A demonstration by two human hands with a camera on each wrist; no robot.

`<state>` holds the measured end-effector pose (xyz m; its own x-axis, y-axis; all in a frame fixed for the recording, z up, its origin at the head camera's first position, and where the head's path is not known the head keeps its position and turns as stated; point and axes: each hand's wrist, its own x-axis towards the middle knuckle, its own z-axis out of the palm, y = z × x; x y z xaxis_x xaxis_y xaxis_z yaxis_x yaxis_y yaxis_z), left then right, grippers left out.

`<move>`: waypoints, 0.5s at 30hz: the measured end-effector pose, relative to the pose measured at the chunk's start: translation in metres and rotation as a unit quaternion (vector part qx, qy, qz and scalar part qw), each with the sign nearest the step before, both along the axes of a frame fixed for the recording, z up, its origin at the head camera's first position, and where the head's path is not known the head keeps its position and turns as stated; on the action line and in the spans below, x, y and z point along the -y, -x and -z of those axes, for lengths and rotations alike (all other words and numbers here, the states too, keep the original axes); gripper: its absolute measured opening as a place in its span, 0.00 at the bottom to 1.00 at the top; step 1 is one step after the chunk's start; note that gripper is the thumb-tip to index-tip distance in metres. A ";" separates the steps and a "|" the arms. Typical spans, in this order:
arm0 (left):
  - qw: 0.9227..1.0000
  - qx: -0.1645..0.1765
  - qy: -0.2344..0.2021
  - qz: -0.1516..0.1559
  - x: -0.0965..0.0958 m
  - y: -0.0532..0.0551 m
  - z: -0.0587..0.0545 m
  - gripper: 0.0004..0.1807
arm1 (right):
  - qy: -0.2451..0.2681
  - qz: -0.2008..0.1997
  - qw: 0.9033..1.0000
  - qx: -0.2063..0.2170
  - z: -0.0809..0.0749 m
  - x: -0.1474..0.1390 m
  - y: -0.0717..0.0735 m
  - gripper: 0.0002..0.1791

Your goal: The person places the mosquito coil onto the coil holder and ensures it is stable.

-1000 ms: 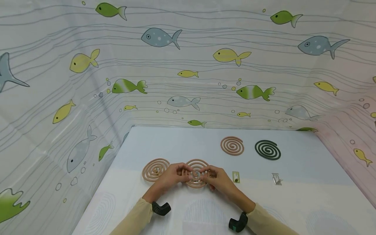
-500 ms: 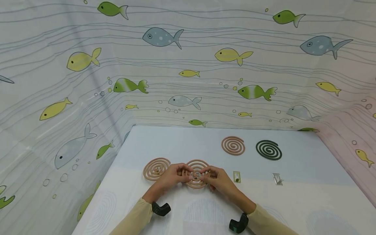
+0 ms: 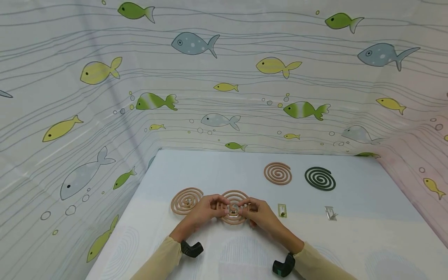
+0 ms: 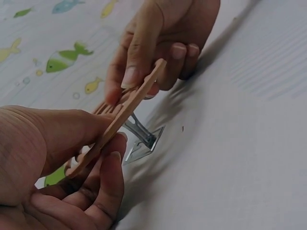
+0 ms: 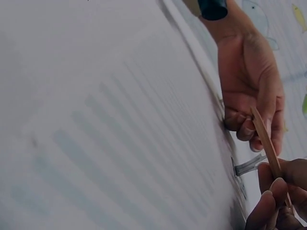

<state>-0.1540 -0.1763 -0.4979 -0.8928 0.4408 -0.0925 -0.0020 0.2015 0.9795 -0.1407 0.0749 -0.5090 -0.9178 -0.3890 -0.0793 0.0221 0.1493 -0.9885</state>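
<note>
A brown mosquito coil [image 3: 233, 223] lies between both hands in the head view, over a small metal stand [image 4: 141, 139]. The left hand [image 3: 209, 207] pinches the coil's left part between thumb and fingers. From the other side, the right hand [image 3: 259, 213] pinches it too. In the left wrist view the coil [image 4: 120, 120] appears edge-on, raised above the table, with the stand's upright reaching its underside near the middle. Whether the stand's tip is seated in the coil is hidden by fingers. The right wrist view also shows the stand [image 5: 248, 166] beneath the coil.
Beside the left hand sits another brown coil [image 3: 176, 210] on a stand. A third brown coil [image 3: 277, 174] and a dark green coil [image 3: 320, 179] lie farther back. Two loose metal stands, one gold-toned [image 3: 282, 210] and one silver [image 3: 330, 213], lie right of the hands.
Both hands keep their grip on the coil with hardly any movement. The head view has shifted slightly; the other coils and stands stay where they were.
</note>
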 end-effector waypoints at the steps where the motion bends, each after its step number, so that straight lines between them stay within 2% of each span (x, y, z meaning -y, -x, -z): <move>1: 1.000 -0.001 0.001 0.000 0.000 0.000 0.000 0.16 | 0.000 -0.001 1.000 -0.001 0.000 0.000 0.000 0.17; 15: 1.000 0.010 -0.016 0.002 0.002 -0.002 0.000 0.17 | 0.005 0.004 1.000 -0.006 0.003 0.004 0.001 0.16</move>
